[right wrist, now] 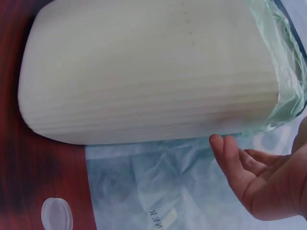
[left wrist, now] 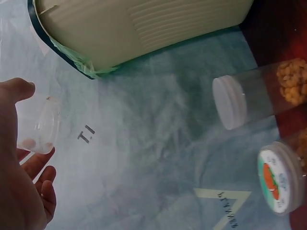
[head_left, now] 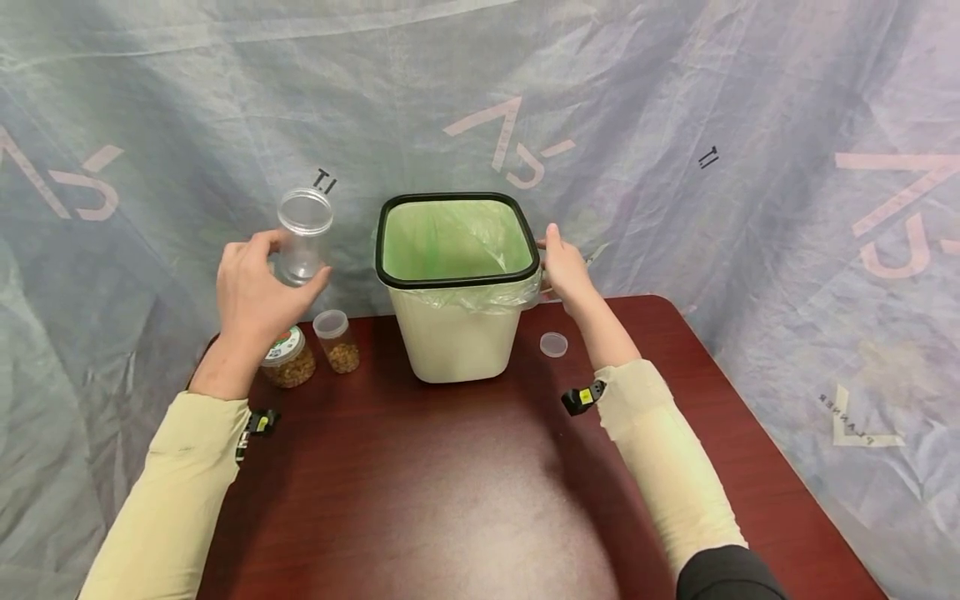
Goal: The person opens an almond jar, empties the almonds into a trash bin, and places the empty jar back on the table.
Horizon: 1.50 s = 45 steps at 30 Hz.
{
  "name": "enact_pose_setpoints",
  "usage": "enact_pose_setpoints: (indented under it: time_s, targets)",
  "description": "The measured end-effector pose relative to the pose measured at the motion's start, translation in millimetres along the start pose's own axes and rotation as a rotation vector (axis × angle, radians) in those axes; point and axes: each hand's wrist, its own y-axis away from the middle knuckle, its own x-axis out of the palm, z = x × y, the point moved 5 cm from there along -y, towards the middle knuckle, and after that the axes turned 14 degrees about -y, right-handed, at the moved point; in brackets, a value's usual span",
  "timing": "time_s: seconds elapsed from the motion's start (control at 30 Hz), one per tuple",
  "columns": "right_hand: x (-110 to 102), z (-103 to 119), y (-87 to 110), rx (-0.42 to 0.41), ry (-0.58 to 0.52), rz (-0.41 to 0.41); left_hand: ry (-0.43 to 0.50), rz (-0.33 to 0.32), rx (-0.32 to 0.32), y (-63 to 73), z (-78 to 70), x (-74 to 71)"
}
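My left hand (head_left: 258,292) holds a clear plastic jar (head_left: 305,237) between thumb and fingers, raised to the left of the bin. No lid sits on the jar, and I see nothing inside it. In the left wrist view the jar's base end (left wrist: 41,127) shows between the thumb and fingers. At the bin's right side is my right hand (head_left: 564,267), thumb up, just below the rim. The right wrist view shows its fingers (right wrist: 230,158) loosely extended by the bin wall; whether they touch it I cannot tell. The cream bin (head_left: 457,333) stands upright with a black rim and green liner bag.
Left of the bin stand a slim lidded jar (head_left: 337,342) and a wider jar with a labelled lid (head_left: 288,358), both holding brown pieces. A round clear lid (head_left: 553,344) lies right of the bin on the reddish-brown table (head_left: 450,467). A grey cloth (head_left: 637,108) hangs behind.
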Motion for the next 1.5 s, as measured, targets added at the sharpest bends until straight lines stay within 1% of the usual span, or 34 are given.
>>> enact_pose_setpoints:
  time_s: [0.17,0.37,0.6,0.83,0.93,1.13,1.3,1.43,1.5]
  targets:
    - [-8.6,-6.8,4.5,0.012,0.024,-0.008,-0.016,0.047,-0.073,11.7,11.7,3.1]
    - [-17.8,-16.2,7.6,0.024,0.035,-0.022,-0.022,0.044,-0.099,23.3,25.2,5.8]
    - [-21.3,-32.7,10.7,-0.001,0.042,-0.036,-0.04,0.093,-0.163,39.0,41.7,12.1]
    - [-20.3,-49.2,15.4,-0.035,0.072,-0.034,-0.049,0.122,-0.184,60.0,56.8,19.1]
    - [-20.9,-55.3,19.3,-0.034,0.072,-0.028,-0.06,0.124,-0.197,68.0,64.9,21.6]
    - [-23.5,-69.5,24.6,-0.039,0.124,-0.025,-0.057,0.133,-0.231,84.9,83.1,26.4]
    - [-24.2,-81.4,29.8,-0.042,0.158,-0.022,-0.055,0.132,-0.227,100.1,97.6,30.0]
    - [-22.3,-90.8,34.9,-0.037,0.148,-0.006,-0.064,0.155,-0.237,112.1,107.7,34.5]
    - [-20.8,-94.8,37.5,-0.036,0.143,-0.003,-0.068,0.175,-0.252,117.7,112.9,36.7]
